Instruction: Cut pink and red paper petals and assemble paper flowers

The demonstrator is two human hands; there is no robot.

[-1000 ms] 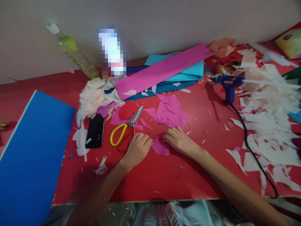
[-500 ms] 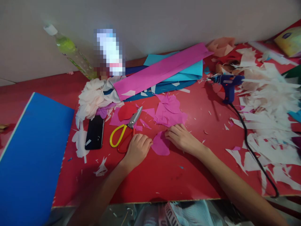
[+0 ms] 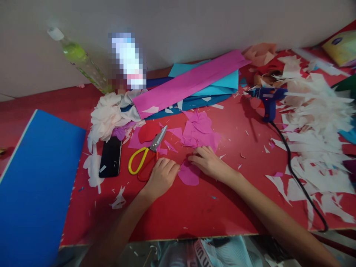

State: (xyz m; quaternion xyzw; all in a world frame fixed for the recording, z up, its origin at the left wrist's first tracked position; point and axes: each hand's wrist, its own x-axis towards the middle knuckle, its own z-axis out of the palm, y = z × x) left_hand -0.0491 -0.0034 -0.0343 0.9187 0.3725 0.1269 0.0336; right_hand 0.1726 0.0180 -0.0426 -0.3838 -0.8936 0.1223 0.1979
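Note:
A rounded magenta paper petal (image 3: pixel 189 175) lies on the red tabletop between my hands. At its left edge, my left hand (image 3: pixel 164 174) is closed, fingertips pinching the paper. My right hand (image 3: pixel 207 161) reaches over the petal's upper right part, its bent fingers gripping the paper there; the fingertips are partly hidden. Just left of my left hand rest scissors (image 3: pixel 153 146) with one yellow and one red handle, the red one partly behind the hand. Above my right hand is a pile of magenta petals (image 3: pixel 198 128). A red paper circle (image 3: pixel 149 132) sits by the scissor blades.
A hot glue gun (image 3: pixel 267 98) with a black cord stands right, near heaped white paper scraps (image 3: pixel 317 118). Folded pink paper (image 3: pixel 191 83) lies at the back. Left are a black phone (image 3: pixel 110 156), whitish paper flowers (image 3: pixel 107 115), a blue board (image 3: pixel 41 178) and a bottle (image 3: pixel 80 61).
My right hand has shifted left and slightly inward over the petal, covering more of its upper part. My left hand stays at the left edge. The view has moved slightly.

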